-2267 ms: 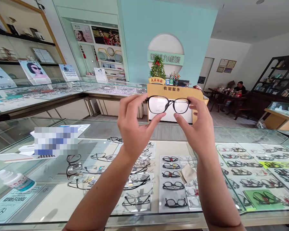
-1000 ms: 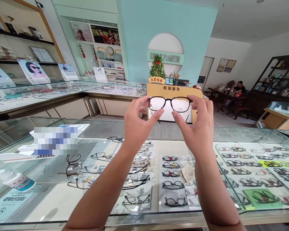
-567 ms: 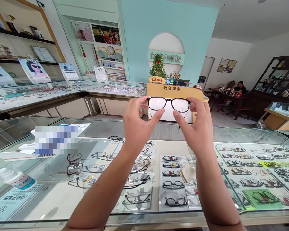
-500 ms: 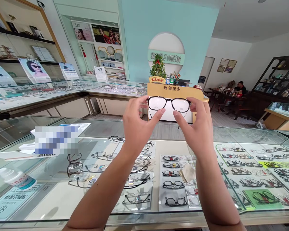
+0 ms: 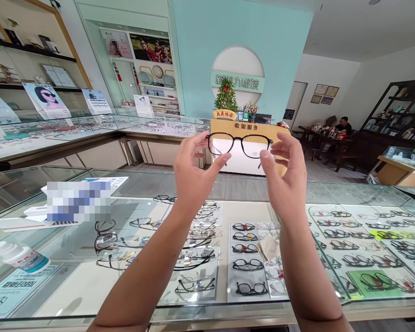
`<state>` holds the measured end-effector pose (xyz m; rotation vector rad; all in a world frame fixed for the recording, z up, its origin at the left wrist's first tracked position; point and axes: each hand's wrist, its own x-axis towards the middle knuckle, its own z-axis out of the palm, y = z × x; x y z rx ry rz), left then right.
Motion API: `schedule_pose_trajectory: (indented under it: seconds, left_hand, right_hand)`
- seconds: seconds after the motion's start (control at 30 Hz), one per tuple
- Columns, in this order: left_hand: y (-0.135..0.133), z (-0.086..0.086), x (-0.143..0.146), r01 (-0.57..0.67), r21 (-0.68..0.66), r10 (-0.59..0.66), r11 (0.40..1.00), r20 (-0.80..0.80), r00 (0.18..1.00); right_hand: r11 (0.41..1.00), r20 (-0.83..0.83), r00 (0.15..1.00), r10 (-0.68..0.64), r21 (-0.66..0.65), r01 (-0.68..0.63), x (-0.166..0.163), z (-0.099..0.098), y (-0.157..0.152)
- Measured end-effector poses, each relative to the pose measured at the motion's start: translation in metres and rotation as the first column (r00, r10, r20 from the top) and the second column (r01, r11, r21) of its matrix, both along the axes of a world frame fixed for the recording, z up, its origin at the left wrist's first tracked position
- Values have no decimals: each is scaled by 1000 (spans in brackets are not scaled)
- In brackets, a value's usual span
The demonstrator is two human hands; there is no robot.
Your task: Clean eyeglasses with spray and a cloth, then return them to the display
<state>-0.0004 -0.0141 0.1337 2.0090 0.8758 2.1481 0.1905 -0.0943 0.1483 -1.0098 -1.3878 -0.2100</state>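
Head view: I hold a pair of black-rimmed glasses [image 5: 238, 138] up in front of me, well above the glass surface [image 5: 103, 288]. My left hand [image 5: 193, 173] does the gripping, its fingers pinched at the left end of the frame, index at the upper corner and thumb near the lower rim of the left lens. My right hand [image 5: 287, 180] is spread loosely around the other end: the thumb overlaps the lower outer rim of the right lens, the index stands apart from the frame, and I cannot tell whether the thumb touches. The lenses face me nearly level, a small printed mark showing on the right one, and the tips of the temples show below the rims, pointing away.

Under my forearms the surface carries and covers many frames. Between my arms, a column of dark display frames [image 5: 251, 265] runs on a pale card, with a beige cloth [image 5: 270, 249] just beside it, near my right forearm. Left of my left forearm are more loose eyeglasses [image 5: 105, 240], and farther left a white bottle [image 5: 22, 258] with a blue label, near a partly blurred white box [image 5: 119, 183]. To my right, a green card [image 5: 356, 282] lies under one frame. Beyond the glasses I see a yellow-topped stand [image 5: 223, 126] with a leafy plant [image 5: 225, 97], and at far right a seated person [image 5: 344, 127] in dark clothing.
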Motion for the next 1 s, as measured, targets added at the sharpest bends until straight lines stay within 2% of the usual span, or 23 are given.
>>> schedule_pose_trajectory:
  seconds: [0.13,0.27,0.37,0.47,0.57,0.67,0.77,0.87,1.0]
  left_hand:
    - [2,-2,-4,-85,184,86,979,1,996]
    - [2,-14,-9,-148,241,161,959,-34,986]
    - [0,-39,-14,-185,191,204,964,-85,975]
    - [-3,-72,-20,-229,129,249,965,-165,954]
    - [-5,-101,-26,-232,114,252,966,-214,944]
    - [-6,-119,-30,-196,107,216,975,-242,946]
    - [-8,-126,-31,-195,96,214,976,-263,941]
    - [-9,-126,-32,-221,85,236,972,-272,933]
    - [-10,-125,-33,-235,45,238,971,-270,933]
  right_hand:
    - [994,-109,988,106,12,-105,7,2,6]
    - [987,-221,966,131,-65,-149,14,-6,13]
    - [940,-315,928,197,-210,-270,17,-30,17]
    - [884,-375,899,225,-309,-350,16,-65,20]
    - [858,-401,886,232,-345,-381,12,-97,23]
    - [848,-429,879,210,-367,-382,5,-116,23]
    - [839,-447,875,189,-389,-380,-1,-123,21]
    - [837,-471,870,146,-410,-362,-4,-126,19]
    - [804,-500,858,121,-457,-380,-3,-128,21]
